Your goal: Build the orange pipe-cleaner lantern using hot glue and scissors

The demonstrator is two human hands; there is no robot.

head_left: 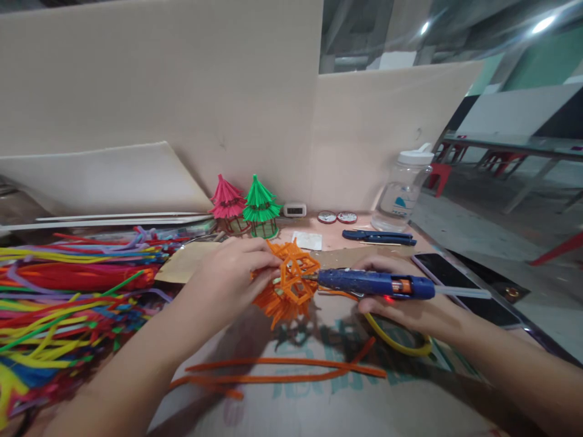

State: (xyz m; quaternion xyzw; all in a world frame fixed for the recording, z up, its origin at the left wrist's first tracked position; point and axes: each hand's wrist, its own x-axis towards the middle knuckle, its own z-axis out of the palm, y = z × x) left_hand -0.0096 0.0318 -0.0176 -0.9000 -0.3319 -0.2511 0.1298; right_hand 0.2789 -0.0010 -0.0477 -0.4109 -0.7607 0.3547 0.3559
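Fingers of the left hand (237,267) pinched on the orange pipe-cleaner frame (298,280), mid-view above the work surface (255,340). Right hand (421,312) is wrapped round the blue hot-glue gun (355,281), nozzle at the frame; can't tell if it's touching. Loose orange pipe cleaners (291,362) lie nearer the camera. Pink model (226,199) and green model (261,205) stand behind, phone (462,285) right, multicoloured pipe cleaners (68,276) left.

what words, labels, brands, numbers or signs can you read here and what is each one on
Nothing can be read for certain.
Work surface: large teal lettering, too blurred.
Water bottle: lettering by a blue logo, too small and blurred.
Small white device: screen too small to read.
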